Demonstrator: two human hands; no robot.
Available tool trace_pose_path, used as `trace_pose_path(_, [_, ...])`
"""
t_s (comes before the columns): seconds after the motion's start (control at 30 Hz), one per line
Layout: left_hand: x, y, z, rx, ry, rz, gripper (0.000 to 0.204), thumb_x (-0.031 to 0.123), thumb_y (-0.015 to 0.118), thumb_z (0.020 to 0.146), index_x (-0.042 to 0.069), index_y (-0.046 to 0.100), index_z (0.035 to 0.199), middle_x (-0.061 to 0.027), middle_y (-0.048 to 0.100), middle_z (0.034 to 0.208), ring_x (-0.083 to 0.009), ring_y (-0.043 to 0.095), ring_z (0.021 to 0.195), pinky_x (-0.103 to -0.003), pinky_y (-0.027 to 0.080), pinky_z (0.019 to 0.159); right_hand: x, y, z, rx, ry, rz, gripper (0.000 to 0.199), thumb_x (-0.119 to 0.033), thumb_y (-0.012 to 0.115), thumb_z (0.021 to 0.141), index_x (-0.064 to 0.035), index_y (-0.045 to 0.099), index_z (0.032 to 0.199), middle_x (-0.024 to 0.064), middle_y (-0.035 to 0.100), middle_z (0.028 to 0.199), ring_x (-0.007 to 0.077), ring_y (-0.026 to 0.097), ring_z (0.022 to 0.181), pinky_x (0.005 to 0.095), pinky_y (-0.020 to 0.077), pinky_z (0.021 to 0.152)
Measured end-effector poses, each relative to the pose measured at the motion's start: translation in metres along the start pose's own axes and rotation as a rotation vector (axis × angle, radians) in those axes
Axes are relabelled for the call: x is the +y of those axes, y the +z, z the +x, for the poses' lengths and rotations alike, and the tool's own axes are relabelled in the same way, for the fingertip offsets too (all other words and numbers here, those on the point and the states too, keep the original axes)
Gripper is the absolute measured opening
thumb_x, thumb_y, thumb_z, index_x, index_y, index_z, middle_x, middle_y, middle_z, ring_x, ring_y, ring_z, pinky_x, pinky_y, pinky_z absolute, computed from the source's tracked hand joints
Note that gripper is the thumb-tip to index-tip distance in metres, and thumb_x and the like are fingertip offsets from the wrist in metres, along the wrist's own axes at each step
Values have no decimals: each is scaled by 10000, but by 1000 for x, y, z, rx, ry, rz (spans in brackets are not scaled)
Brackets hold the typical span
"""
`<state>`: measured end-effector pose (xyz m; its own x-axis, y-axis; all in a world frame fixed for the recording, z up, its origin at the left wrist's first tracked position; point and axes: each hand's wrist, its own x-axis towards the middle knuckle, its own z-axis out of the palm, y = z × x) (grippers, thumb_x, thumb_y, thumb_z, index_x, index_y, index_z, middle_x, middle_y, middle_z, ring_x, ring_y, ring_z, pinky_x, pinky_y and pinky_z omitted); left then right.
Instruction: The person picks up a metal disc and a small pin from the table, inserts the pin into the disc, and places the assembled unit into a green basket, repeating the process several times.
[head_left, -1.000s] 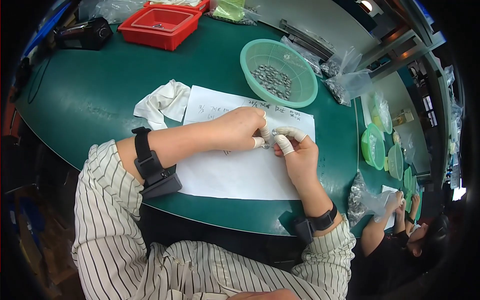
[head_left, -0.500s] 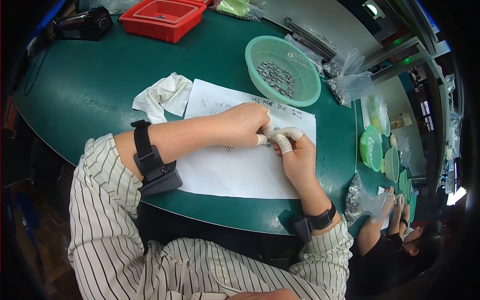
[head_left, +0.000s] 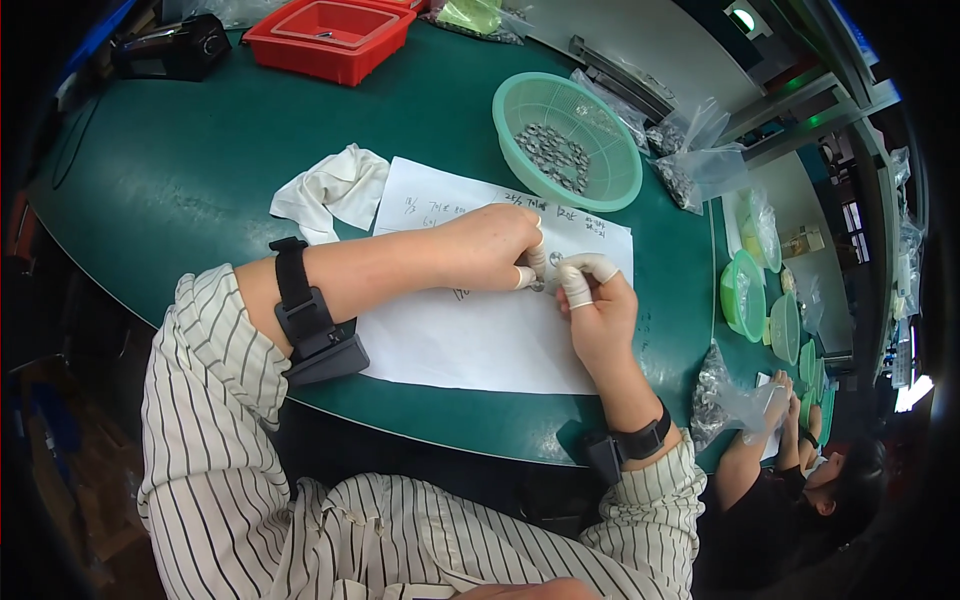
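Note:
Over a white sheet of paper (head_left: pixel 470 345) with handwriting, both my hands meet, pale finger covers on their fingertips. My left hand (head_left: pixel 492 248) is closed, its thumb and forefinger around a small grey metal piece (head_left: pixel 539 286) that shows only in part. Just to its right, my right hand (head_left: pixel 603 305) has thumb and forefinger pinched together; whatever they hold is hidden or too small to name. Another small round metal piece (head_left: pixel 556 258) lies on the paper between the hands. Beyond them, a green plastic basket (head_left: pixel 622 150) holds many similar flat metal pieces.
A crumpled white cloth (head_left: pixel 325 195) lies left of the paper. Farther back stand a red tray (head_left: pixel 345 62) and a black device (head_left: pixel 170 48). Clear bags of metal pieces (head_left: pixel 680 180) sit at right, with one (head_left: pixel 710 395) nearer me. A co-worker (head_left: pixel 790 490) works at far right.
My right hand has drawn slightly right, apart from the left fingertips. The round piece on the paper shows more plainly. My left hand has barely moved.

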<state>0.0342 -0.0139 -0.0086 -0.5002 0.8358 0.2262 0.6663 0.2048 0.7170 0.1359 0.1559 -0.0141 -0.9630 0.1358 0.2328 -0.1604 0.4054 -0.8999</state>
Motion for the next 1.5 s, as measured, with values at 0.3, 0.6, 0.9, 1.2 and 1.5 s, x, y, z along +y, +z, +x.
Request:
trace_pose_path(0.3, [3, 0, 0, -3, -26, 7, 91, 41, 660, 725, 8, 675, 808, -124, 574, 811, -270, 593, 764, -348, 485, 683, 7, 3, 0, -75, 46, -69, 68, -61, 626, 862, -9, 613, 904, 36, 582, 761, 93, 548, 635, 237, 457, 587])
trace_pose_path(0.6, [-1, -5, 3, -56, -40, -26, 94, 60, 682, 724, 19, 672, 808, -108, 581, 817, -258, 588, 756, -338, 481, 681, -3, 5, 2, -89, -283, -389, 7, -22, 603, 867, -25, 601, 860, 27, 579, 760, 102, 540, 654, 221, 447, 603])
trace_pose_path(0.9, [0, -8, 5, -70, -83, -56, 106, 80, 695, 731, 27, 672, 820, -92, 578, 797, -217, 576, 709, -321, 468, 641, -8, 3, 6, -14, 83, 98, 73, -87, 579, 906, -30, 597, 949, 10, 599, 772, 53, 524, 645, 181, 411, 544])
trace_pose_path(1.2, [5, -11, 6, -43, -235, -212, 243, 50, 646, 751, 9, 622, 989, -42, 595, 765, -123, 531, 661, -279, 460, 631, -4, 9, 9, -86, 130, -4, 78, -62, 596, 887, 13, 598, 907, 42, 628, 771, 87, 576, 661, 222, 469, 602])
trace_pose_path(1.5, [4, -6, 9, -51, -215, -203, 246, 21, 620, 736, 8, 613, 981, -54, 601, 802, -129, 532, 673, -274, 461, 643, 4, 10, 6, -77, -300, -380, 7, -30, 585, 879, -25, 588, 876, 51, 584, 759, 125, 559, 643, 236, 454, 596])
